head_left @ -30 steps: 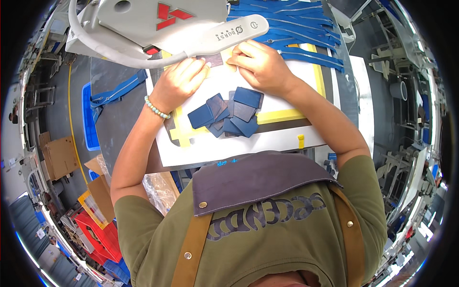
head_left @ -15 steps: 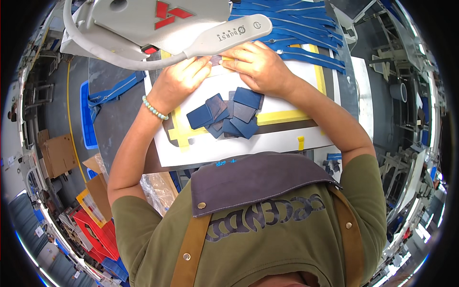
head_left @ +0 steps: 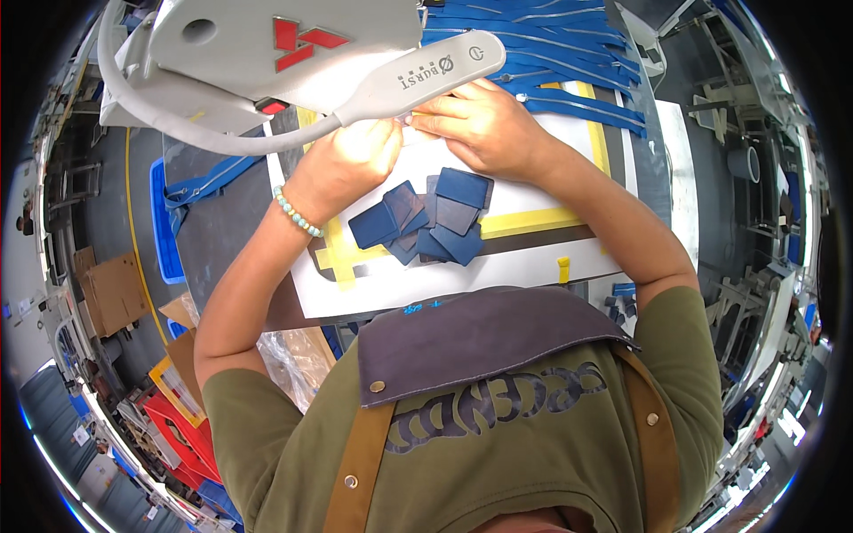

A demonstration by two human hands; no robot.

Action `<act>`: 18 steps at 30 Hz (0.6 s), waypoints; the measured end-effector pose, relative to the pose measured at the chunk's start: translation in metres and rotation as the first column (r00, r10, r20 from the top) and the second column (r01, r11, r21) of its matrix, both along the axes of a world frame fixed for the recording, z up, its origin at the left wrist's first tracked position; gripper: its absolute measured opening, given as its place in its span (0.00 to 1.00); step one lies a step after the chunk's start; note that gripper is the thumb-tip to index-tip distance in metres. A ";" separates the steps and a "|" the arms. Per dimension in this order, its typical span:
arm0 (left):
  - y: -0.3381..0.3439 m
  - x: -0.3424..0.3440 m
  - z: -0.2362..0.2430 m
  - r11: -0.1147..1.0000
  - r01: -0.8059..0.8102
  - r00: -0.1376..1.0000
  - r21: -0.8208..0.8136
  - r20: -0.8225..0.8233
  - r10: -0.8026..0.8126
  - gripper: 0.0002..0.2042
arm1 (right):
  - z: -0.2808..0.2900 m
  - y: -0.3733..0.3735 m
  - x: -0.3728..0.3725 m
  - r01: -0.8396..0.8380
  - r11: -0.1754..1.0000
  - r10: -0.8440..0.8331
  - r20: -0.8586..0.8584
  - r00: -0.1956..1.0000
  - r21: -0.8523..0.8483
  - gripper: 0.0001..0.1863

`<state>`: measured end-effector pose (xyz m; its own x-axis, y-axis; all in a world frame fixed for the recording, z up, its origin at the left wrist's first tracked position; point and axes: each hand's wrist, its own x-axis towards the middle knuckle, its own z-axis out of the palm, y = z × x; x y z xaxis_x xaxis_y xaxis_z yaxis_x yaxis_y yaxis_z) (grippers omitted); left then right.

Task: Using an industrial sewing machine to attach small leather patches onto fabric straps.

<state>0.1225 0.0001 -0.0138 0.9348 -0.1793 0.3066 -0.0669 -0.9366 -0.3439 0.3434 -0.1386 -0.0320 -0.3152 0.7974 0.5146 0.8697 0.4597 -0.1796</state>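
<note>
Small patches (head_left: 449, 216) near lettered white lamp (head_left: 422, 75)

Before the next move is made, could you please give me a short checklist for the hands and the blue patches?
1. Left hand and right hand close together over the white sheet: ok.
2. Clear view of the fingertips: not ok; the grey lamp crosses in front of part of the hands.
3. Grip at the fingertips: cannot tell; it is largely hidden.
4. Blue patches apart from both hands: ok.
5. Patches squared into a neat stack: not ok; they overlap at odd angles.
6. Bracelet clear of the patches: ok.
</note>
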 end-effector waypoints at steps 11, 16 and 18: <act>-0.008 0.016 0.016 1.000 -0.013 1.000 -0.011 0.011 0.013 0.07 | -0.003 0.005 0.001 -0.006 1.000 0.006 -0.010 1.000 0.014 0.14; -0.010 0.008 0.003 0.998 -0.051 0.998 -0.028 -0.040 0.050 0.09 | -0.004 0.004 0.001 0.003 1.000 -0.002 -0.009 1.000 0.010 0.13; -0.010 0.004 0.002 0.991 -0.060 0.997 -0.121 -0.054 0.054 0.11 | -0.005 0.002 0.003 -0.002 1.000 0.003 -0.047 0.999 0.029 0.15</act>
